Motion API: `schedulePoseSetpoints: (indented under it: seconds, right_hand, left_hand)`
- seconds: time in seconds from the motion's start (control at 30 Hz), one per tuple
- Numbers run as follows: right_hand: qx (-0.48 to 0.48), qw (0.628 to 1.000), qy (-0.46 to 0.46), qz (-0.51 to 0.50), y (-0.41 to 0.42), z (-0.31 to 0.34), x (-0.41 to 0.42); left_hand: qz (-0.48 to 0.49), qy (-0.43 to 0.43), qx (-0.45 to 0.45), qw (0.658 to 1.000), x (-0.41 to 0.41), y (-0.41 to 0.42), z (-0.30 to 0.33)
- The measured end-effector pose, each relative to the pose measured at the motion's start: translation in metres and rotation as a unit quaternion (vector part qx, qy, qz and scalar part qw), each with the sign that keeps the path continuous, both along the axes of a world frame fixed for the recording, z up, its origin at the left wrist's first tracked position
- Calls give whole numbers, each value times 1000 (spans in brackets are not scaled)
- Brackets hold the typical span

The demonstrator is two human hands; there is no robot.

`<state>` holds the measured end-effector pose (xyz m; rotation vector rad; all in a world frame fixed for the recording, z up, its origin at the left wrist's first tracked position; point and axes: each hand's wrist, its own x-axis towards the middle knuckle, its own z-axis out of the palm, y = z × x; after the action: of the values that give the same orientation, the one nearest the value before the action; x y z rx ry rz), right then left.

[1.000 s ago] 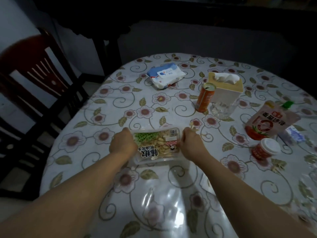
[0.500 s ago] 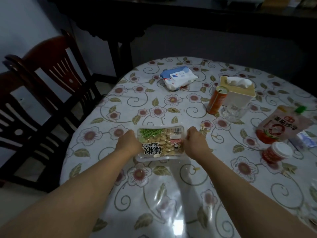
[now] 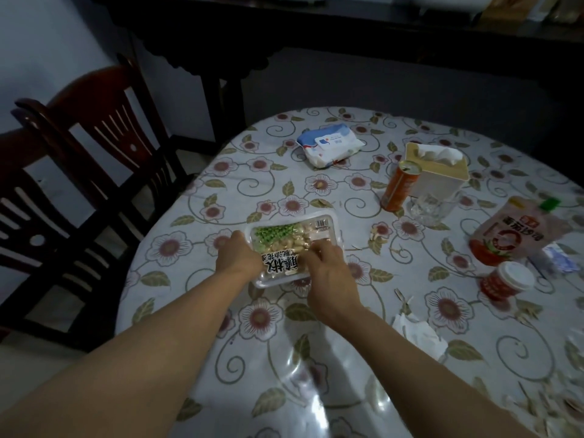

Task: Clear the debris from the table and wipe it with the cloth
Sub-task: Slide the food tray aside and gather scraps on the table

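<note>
A round table with a shiny flowered cover (image 3: 202, 197) fills the view. Two bare arms reach out over it. The left hand (image 3: 237, 257) holds the left side of a clear plastic snack tray with green peas and pale nuts (image 3: 284, 237). The right hand (image 3: 328, 270) lies on top of the tray's near right part — fingers bent. Farther back lies a blue and white pack of wipes (image 3: 330, 145). An orange can (image 3: 399, 186) stands just beside a yellow tissue box (image 3: 437, 172) and a clear glass (image 3: 431, 207). On the right are a red and white pouch (image 3: 512, 232) and a small red cup with a white lid (image 3: 505, 281). A crumpled white tissue (image 3: 420, 335) lies near the right arm. Dark wooden chairs (image 3: 79, 159) stand on the left.
</note>
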<state>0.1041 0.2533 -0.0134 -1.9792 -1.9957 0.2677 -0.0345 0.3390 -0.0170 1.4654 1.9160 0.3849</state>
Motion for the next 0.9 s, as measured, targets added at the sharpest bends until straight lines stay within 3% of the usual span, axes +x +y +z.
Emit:
schedulePoseSetpoints:
  seconds: [0.13, 0.23, 0.3, 0.4, 0.5, 0.67, 0.83, 0.9]
  right_hand:
    - [-63, 996, 62, 9, -6, 0, -11]
    - [-43, 995, 90, 8, 2, 8, -17]
    - [-40, 996, 70, 33, 6, 13, -22]
    - [-118, 990, 7, 75, 2, 17, -34]
    - [-165, 983, 7, 86, -10, 24, -45]
    - [-76, 997, 0, 25, -1, 21, -34]
    - [-166, 983, 0, 77, -9, 26, -40]
    - [-123, 990, 29, 67, -7, 32, -41]
  left_hand:
    - [-25, 34, 12, 999, -5, -1, 3]
    - [-41, 44, 20, 998, -9, -3, 4]
    - [-41, 40, 21, 998, -10, -3, 5]
    - [-30, 40, 28, 998, -10, 0, 7]
    - [-19, 46, 39, 998, -11, 1, 10]
    - [-27, 35, 42, 998, -14, 1, 13]
    - [-31, 40, 44, 998, -15, 4, 11]
    - [-42, 43, 46, 997, -16, 5, 8]
